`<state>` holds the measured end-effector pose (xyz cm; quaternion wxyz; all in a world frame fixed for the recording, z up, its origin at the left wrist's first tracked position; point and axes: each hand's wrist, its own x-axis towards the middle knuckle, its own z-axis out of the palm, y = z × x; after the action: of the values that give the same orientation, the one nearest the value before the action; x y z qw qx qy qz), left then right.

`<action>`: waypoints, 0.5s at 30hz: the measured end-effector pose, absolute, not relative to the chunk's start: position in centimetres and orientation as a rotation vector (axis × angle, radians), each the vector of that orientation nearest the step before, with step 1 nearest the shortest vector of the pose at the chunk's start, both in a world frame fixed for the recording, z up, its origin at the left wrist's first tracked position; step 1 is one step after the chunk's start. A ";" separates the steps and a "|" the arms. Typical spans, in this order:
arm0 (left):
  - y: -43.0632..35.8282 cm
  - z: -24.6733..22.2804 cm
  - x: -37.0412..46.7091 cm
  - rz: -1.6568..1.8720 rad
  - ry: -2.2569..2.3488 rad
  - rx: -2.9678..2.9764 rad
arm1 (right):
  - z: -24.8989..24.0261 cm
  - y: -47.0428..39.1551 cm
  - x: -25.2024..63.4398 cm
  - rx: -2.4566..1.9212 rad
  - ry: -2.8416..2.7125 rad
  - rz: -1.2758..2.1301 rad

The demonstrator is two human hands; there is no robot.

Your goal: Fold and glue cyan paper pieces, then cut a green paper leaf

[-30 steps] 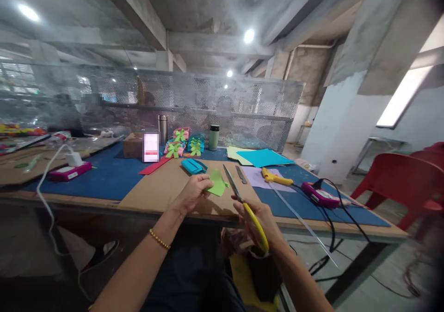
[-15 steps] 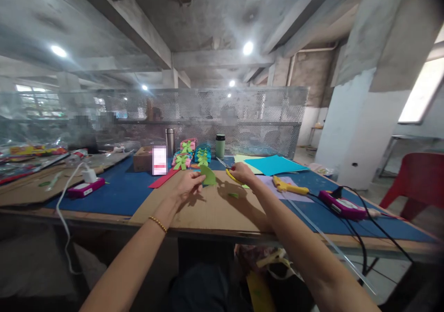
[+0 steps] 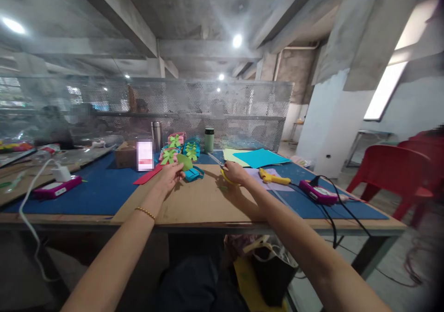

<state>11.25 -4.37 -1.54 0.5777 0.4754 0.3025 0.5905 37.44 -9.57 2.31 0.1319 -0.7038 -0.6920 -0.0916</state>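
Observation:
Between the fingers of my left hand [image 3: 170,177] is a rounded piece of green paper [image 3: 185,162], held up over the cardboard sheet [image 3: 194,201]. My right hand [image 3: 236,172] grips yellow-handled scissors [image 3: 218,161], their blades pointing away to the upper left, apart from the green piece. Just beyond my left hand lies a small blue folded item [image 3: 193,174]. Behind it stand pink items with green bows [image 3: 169,155] and blue ones with green bows [image 3: 191,150]. A small green scrap [image 3: 222,188] rests on the cardboard below my right hand.
A yellow glue gun [image 3: 274,178] lies on a purple sheet, near a purple power strip [image 3: 317,192]. Blue sheets [image 3: 262,157], a green bottle [image 3: 209,140], a steel flask [image 3: 156,136], a box [image 3: 125,155] and a red strip [image 3: 147,175] surround the cardboard. Another power strip [image 3: 58,187] is left.
The view has turned to the right. My left hand has drawn the green piece away from the scissors, widening the gap and uncovering the small blue item.

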 end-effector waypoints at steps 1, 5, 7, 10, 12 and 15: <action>-4.4 -1.5 11.2 1.383 0.723 1.091 | 2.0 -9.4 36.9 -2.042 -2.021 -0.266; -4.4 -1.3 10.9 1.399 0.756 1.032 | 1.4 -10.2 35.2 -2.028 -2.054 -0.252; -4.4 -1.2 10.7 1.419 0.766 0.995 | 1.2 -11.5 34.7 -1.989 -2.082 -0.242; -4.4 -1.0 10.2 1.464 0.773 0.939 | 0.9 -13.8 34.5 -1.871 -2.175 -0.204; -4.4 -0.9 10.0 1.492 0.774 0.910 | 0.7 -15.2 34.9 -1.756 -2.241 -0.119; -4.4 -0.8 9.7 1.516 0.777 0.883 | 0.8 -16.9 36.1 -1.540 -2.314 0.123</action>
<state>9.71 -4.44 -0.81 0.5740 0.3768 0.3315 0.6470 36.07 -16.87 0.82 0.1790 -0.5445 -0.8183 0.0433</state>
